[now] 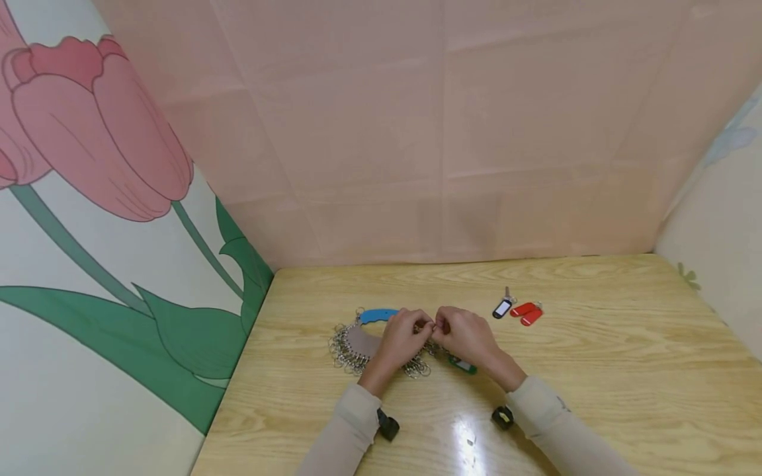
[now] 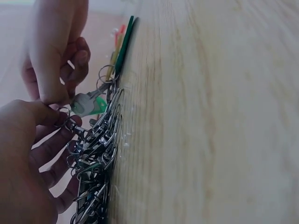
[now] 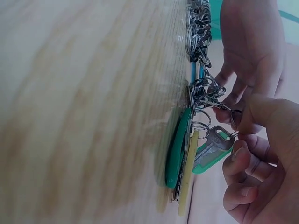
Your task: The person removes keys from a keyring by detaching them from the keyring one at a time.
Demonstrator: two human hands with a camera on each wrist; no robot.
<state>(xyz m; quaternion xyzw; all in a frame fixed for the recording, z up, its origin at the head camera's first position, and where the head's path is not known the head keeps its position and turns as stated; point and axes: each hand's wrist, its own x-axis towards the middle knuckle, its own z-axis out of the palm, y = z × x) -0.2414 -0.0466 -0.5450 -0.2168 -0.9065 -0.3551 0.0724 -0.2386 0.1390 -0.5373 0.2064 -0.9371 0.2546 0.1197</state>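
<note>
A curved key holder with a blue handle, a grey-brown plate and many metal clips lies on the table. My left hand covers part of it and pinches a small split ring at the end of one clip. Meeting it fingertip to fingertip, my right hand pinches the small ring of a key with a green tag. Just below those fingers, a dark green tag and a yellow tag hang from clip rings against the tabletop.
Behind my right hand lie a black-edged tag with a key and two red tags. A pinkish cloth wall stands along the table's back edge, with a tulip-printed wall at the left.
</note>
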